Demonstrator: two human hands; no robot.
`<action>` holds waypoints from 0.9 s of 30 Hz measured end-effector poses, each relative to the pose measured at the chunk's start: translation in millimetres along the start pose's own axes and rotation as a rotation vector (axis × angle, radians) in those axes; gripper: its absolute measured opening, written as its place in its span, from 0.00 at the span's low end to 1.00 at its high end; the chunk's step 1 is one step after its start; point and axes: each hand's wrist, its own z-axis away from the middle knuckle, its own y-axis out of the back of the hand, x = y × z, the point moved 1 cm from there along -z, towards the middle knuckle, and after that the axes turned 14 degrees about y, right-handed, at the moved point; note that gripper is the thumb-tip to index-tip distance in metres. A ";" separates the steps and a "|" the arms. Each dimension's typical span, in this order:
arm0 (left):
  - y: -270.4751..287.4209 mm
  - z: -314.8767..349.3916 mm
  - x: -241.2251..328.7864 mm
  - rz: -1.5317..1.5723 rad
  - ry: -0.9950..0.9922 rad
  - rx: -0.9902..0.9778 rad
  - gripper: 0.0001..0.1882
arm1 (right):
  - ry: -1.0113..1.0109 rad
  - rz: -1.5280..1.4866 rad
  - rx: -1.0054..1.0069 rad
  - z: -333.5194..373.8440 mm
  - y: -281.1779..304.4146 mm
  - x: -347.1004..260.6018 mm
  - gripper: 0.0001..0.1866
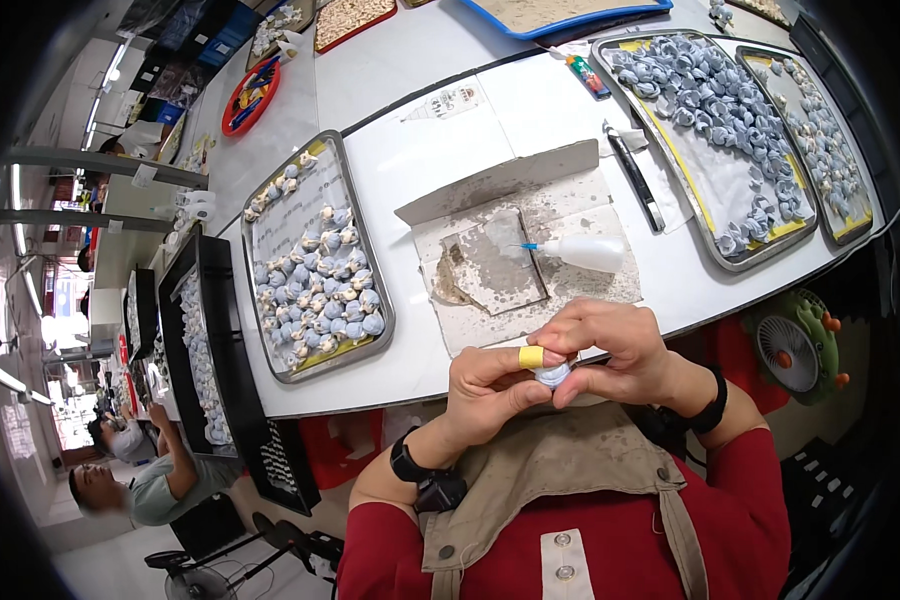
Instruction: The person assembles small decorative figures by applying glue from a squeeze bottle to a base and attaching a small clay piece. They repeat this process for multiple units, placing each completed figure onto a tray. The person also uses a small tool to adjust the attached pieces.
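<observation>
My left hand [485, 393] and my right hand [615, 350] meet just past the table's near edge, in front of my apron. Between their fingertips they pinch a small rounded grey-blue piece [553, 374], mostly covered by the fingers. Yellow tape [531, 357] wraps a finger of my left hand. Just beyond the hands lies a stained cardboard sheet [580, 205] with a raised back flap. On it rests a white squeeze bottle [592, 253] on its side, its thin blue-based needle tip pointing left.
To the left stands a metal tray [388, 318] of grey-blue and cream pieces. A larger tray [705, 235] of grey-blue cupped pieces sits at right, near a black-handled tool [634, 180]. A red basket [251, 97] is farther back. Another person [160, 475] sits at far left.
</observation>
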 end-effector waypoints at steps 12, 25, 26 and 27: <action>104.0 -7.0 74.2 -0.750 -0.005 0.694 0.20 | -0.203 0.102 0.007 -32.5 -10.1 -2.3 0.27; 312.5 -81.8 118.5 -1.585 0.155 1.127 0.18 | -0.264 0.377 0.132 -11.7 15.3 8.0 0.05; 321.7 -89.3 115.6 -1.602 0.105 1.129 0.19 | -0.258 0.413 0.136 -14.3 17.3 10.1 0.04; 329.8 -95.3 110.2 -1.598 0.203 1.106 0.21 | -0.257 0.455 0.142 -16.2 21.0 13.4 0.04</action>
